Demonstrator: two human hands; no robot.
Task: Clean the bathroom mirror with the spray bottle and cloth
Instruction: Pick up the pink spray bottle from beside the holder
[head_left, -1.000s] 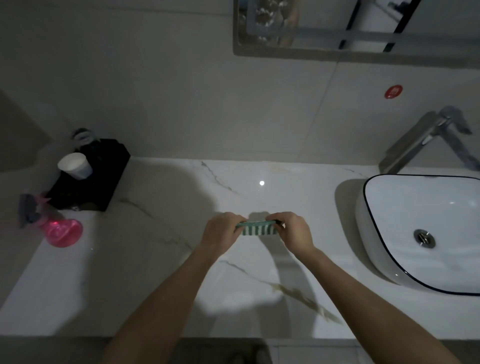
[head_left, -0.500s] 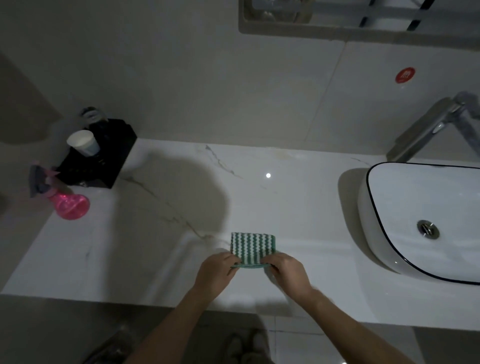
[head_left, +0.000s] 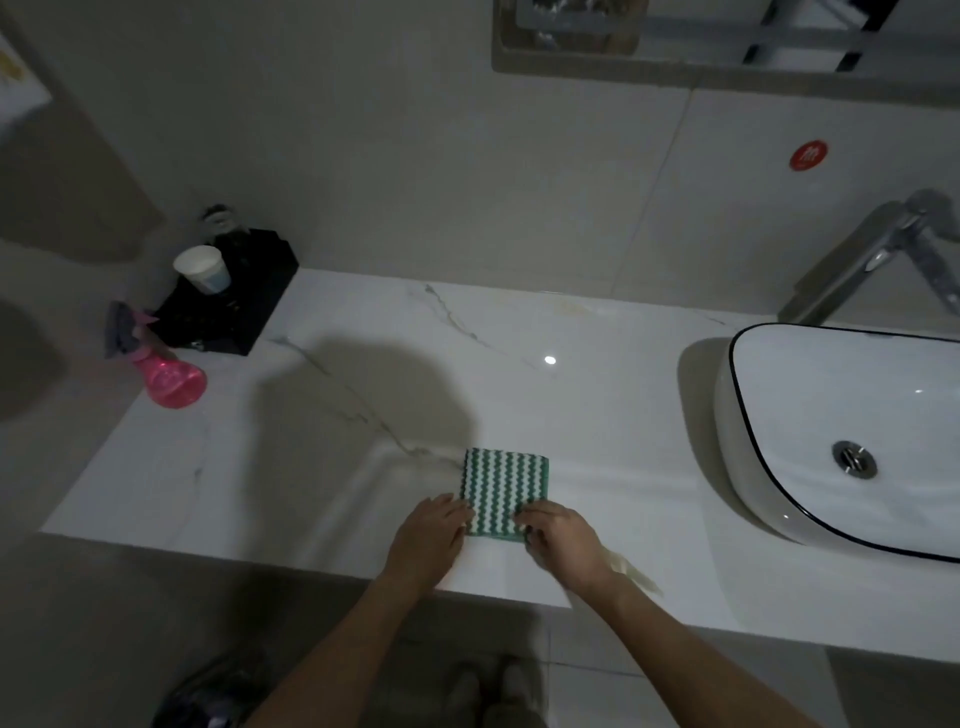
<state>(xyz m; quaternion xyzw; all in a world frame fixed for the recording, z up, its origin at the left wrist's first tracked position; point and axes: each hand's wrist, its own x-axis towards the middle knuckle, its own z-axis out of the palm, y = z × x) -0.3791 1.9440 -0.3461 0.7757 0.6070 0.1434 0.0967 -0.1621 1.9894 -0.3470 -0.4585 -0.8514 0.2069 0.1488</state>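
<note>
Two hands meet at the worktop's (head_left: 597, 332) front edge. Far left, near the left edge, a pink spray bottle (head_left: 166, 371) stands just in front of a black tray (head_left: 244, 301) carrying a white paper cup (head_left: 203, 268) at the back-left corner. At centre front, a folded green-and-white zigzag cloth (head_left: 503, 493) lies flat; the left hand (head_left: 428, 540) and right hand (head_left: 563, 543) pinch its two near corners with curled fingers. Right: a white vessel basin (head_left: 810, 426) below a chrome faucet (head_left: 878, 254). The mirror's (head_left: 727, 36) lower edge hangs above.
</note>
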